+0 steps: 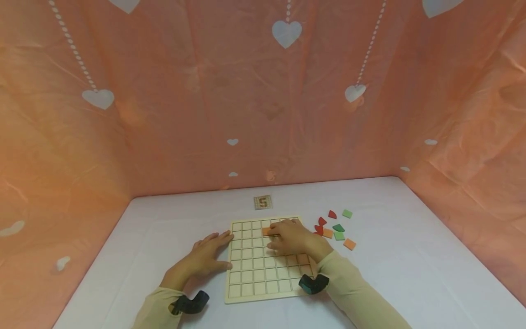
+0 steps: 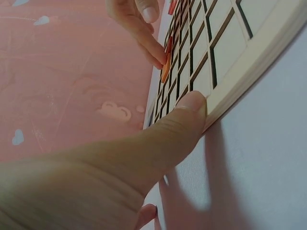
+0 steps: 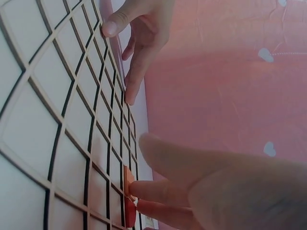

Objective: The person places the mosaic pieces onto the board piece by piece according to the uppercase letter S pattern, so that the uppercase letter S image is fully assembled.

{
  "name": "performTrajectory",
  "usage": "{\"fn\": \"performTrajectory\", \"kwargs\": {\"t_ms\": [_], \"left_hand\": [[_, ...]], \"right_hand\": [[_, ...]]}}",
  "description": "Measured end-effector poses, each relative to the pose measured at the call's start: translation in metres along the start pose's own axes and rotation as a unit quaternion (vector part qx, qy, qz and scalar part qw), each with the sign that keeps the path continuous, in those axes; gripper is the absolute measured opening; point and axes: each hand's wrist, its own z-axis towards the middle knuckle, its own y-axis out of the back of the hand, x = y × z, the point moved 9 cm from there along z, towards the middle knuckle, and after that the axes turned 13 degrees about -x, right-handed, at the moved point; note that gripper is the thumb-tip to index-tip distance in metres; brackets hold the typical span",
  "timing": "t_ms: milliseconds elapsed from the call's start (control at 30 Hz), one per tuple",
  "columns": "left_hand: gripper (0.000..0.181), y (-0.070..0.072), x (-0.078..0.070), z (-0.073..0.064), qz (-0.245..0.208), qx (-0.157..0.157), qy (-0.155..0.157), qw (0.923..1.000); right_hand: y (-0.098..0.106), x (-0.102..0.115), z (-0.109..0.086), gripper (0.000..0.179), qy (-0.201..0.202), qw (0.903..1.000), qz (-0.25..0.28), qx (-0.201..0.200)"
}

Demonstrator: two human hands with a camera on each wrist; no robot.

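Observation:
A pale wooden board (image 1: 246, 264) with a grid of square cells lies on the table. My right hand (image 1: 291, 237) reaches over its upper right part. Two straight fingertips touch an orange square tile (image 3: 128, 179) and a red piece (image 3: 129, 213) beside it on the grid, while the thumb stays apart from them. My left hand (image 1: 205, 258) rests at the board's left edge, fingers spread and the thumb tip (image 2: 193, 101) on the rim. Part of the board's right side is hidden under the right hand and forearm.
A small card (image 1: 263, 202) with a brown S-like figure lies behind the board. To the right are several loose pieces: red quarter-round ones (image 1: 332, 214), orange squares (image 1: 349, 244), light green squares (image 1: 339, 236) and a dark green piece (image 1: 339, 227). Orange cloth walls enclose the white table.

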Motion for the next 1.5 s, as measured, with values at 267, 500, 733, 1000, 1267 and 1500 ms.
{"fn": "performTrajectory", "kwargs": {"t_ms": [267,500,733,1000,1267,1500], "left_hand": [[0.082,-0.001,-0.001,0.002,0.002,-0.002,-0.001,1.0000],[0.082,0.000,0.001,0.000,0.006,-0.002,-0.002,1.0000],[0.082,0.000,0.002,-0.001,0.004,-0.003,-0.006,1.0000],[0.081,0.002,0.001,-0.002,0.002,-0.003,-0.010,0.9999],[0.081,0.001,0.001,-0.001,0.006,-0.003,-0.008,0.9999],[0.080,0.001,0.001,-0.001,0.005,-0.002,-0.006,1.0000]], "right_hand": [[0.015,-0.005,-0.001,0.041,0.022,0.9974,0.048,-0.049],[0.028,-0.021,-0.008,0.043,0.007,0.9934,0.084,-0.078],[0.053,-0.043,-0.013,0.042,-0.028,0.9864,0.113,-0.116],[0.075,-0.097,-0.021,0.036,-0.107,0.9791,0.082,-0.152],[0.070,-0.134,-0.030,0.033,-0.186,0.9708,0.062,-0.138],[0.059,-0.139,-0.029,0.027,-0.184,0.9752,0.032,-0.118]]}}
